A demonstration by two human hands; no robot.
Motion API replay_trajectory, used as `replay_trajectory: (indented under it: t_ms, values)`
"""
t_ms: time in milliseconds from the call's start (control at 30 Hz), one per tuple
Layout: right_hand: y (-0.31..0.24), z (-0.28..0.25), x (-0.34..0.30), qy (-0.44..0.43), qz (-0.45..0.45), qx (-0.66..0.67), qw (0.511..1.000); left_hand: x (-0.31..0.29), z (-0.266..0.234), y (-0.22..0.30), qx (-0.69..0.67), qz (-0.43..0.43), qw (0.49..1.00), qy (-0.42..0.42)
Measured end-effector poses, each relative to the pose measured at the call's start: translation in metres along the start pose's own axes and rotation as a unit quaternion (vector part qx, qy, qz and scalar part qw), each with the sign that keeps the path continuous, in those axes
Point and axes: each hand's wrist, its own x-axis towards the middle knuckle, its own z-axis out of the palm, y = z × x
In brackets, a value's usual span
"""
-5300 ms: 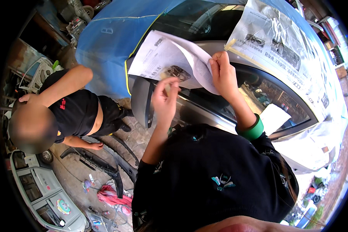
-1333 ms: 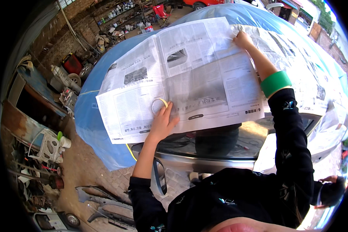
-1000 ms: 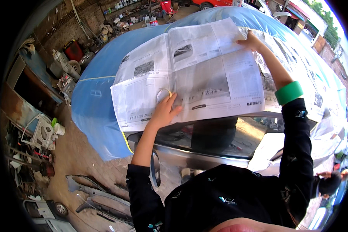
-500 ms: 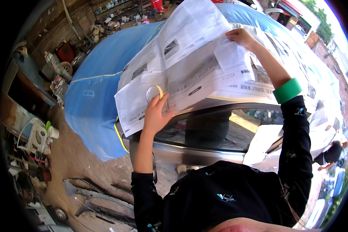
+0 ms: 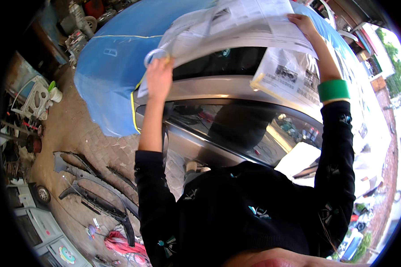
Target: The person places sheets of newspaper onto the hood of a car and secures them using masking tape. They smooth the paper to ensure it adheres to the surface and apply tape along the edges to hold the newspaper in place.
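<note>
A large sheet of newspaper (image 5: 249,30) is stretched between my two hands, over the windscreen and roof edge of a silver car (image 5: 214,89). My left hand (image 5: 159,79) is closed near the sheet's left end, gripping a roll of masking tape (image 5: 154,54), whose ring stands up above the fingers. At the sheet's right end, my right hand (image 5: 304,26) pinches its upper edge. A wide green band (image 5: 334,90) encircles my right wrist. More newspaper (image 5: 289,73) lies on the car to the right, edged with yellow tape.
Blue plastic sheeting (image 5: 116,66) covers the car's left part, its edge taped in yellow. The side window (image 5: 236,122) is close in front of me. Dark bumper parts (image 5: 98,191) lie on the brick floor at left, near a pink cloth (image 5: 122,242). A white sheet (image 5: 298,158) hangs by the door.
Both hands have moved up and away from me, carrying the newspaper off the near roof edge. The dark glass beneath now shows. My view has shifted, too.
</note>
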Motion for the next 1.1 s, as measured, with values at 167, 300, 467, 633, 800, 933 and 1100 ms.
replay_trajectory:
  t_ms: [167, 300, 467, 633, 800, 933, 1100]
  values:
    - [-0.021, 0.051, -0.027, -0.016, 0.047, -0.146, 0.988, -0.018, 0.021, -0.025, 0.048, -0.016, 0.997, -0.05]
    - [0.019, 0.043, -0.045, -0.006, 0.054, -0.183, 0.982, -0.03, 0.056, -0.014, 0.019, -0.009, 0.997, -0.077]
    - [0.014, 0.056, -0.05, -0.035, 0.036, -0.222, 0.974, -0.045, 0.071, -0.02, 0.031, -0.057, 0.971, -0.229]
    - [0.038, 0.056, -0.052, -0.06, -0.002, -0.271, 0.961, -0.054, 0.073, -0.015, 0.019, -0.08, 0.974, -0.213]
    - [0.034, 0.066, -0.054, -0.013, -0.008, -0.318, 0.948, -0.064, 0.065, -0.011, 0.055, -0.082, 0.974, -0.206]
    - [0.051, 0.065, -0.046, 0.009, 0.001, -0.317, 0.948, -0.064, 0.065, -0.001, 0.069, -0.129, 0.961, -0.236]
    - [0.046, 0.068, -0.047, 0.012, 0.02, -0.317, 0.948, -0.075, 0.066, 0.003, 0.072, -0.141, 0.963, -0.218]
